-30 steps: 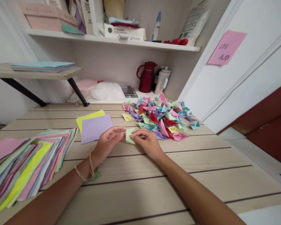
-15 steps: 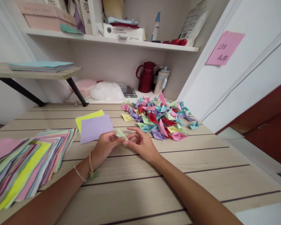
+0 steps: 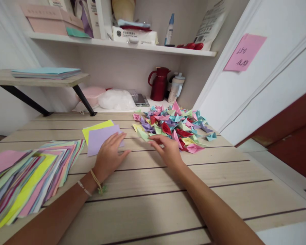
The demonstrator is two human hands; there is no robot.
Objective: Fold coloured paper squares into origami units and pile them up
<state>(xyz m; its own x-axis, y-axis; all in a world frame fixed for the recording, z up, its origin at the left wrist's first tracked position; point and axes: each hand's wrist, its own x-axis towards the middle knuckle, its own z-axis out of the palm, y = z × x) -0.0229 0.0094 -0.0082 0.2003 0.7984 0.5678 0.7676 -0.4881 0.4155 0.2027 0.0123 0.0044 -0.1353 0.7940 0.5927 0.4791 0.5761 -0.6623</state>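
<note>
My right hand (image 3: 167,149) pinches one end of a pale green folded paper boat (image 3: 142,134), which is slightly blurred at the near left edge of a heap of small paper boats (image 3: 166,128). The heap mixes pink, red, purple, blue, yellow and green boats. My left hand (image 3: 111,153) is open, its fingers stretched over the right edge of a purple paper sheet (image 3: 99,137); whether it touches the sheet I cannot tell. A yellow sheet (image 3: 86,132) shows from under the purple one.
A fanned stack of coloured paper (image 3: 28,190) lies on the slatted table (image 3: 153,204) at left. A small raised shelf (image 3: 79,80) stands behind it. At the back are a red jug (image 3: 159,85), a pale bottle (image 3: 175,89) and a white plastic bag (image 3: 116,99).
My hands have parted. The left let go of the green paper boat and moved left to the purple sheet; the right carried the boat right and away from me, towards the heap.
</note>
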